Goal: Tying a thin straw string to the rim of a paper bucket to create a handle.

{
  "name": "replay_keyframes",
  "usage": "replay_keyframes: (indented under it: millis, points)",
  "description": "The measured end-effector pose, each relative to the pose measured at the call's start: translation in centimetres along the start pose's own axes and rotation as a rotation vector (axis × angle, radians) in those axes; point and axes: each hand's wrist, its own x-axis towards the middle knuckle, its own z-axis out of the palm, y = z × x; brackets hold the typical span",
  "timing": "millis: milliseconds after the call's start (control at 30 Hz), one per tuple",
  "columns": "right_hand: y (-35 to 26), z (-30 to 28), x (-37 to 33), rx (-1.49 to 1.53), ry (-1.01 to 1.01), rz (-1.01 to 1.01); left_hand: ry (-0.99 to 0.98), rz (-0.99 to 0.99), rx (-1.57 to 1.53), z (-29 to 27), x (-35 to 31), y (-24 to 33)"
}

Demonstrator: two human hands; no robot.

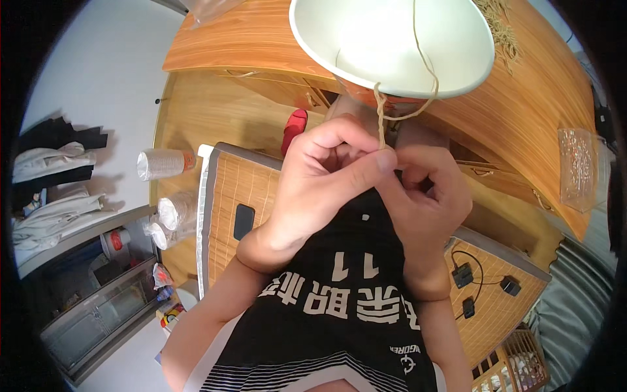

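At the centre of the frame, your left hand and right hand meet at the fingertips: the left thumb and index finger pinch the tan cord, while the right fingertips are partly hidden, so whether they also grip it cannot be told. From the pinch, the cord rises toward the near rim of the white-lined tub at upper centre, where a slack strand curves over that rim and inside; behind lies the desk. Judged from this pose, the step is fine fingertip work on the strand. Hold the pinch close to the working point, keep the short length lightly taut, and leave the curved strand slack so that the rim does not snag it. Keep the tangled bundle of cord, upper right, apart from the strand in use.
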Motion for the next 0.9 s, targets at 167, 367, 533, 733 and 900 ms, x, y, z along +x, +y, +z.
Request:
replay_keyframes:
  millis: [167,367,533,733,900]
  points:
    - [0.0,-1.3,1.0,0.375,-0.145,0.386,0.048,0.022,0.17,0.0,-0.2,1.1]
    - [-0.7,-0.2,2.4,0.976,-0.262,0.629,0.017,0.02,0.203,-0.2,-0.5,0.8]
    - [0.0,0.9,2.6,0.925,-0.322,0.543,0.034,-0.061,0.152,0.1,-0.9,0.9]
    - [0.8,1.2,2.7,0.764,-0.224,0.562,-0.032,-0.023,0.165,-0.8,-1.3,0.4]
    - [1.3,1.8,2.6,0.824,-0.181,0.585,0.13,0.173,0.524,-1.7,-1.6,-1.0]
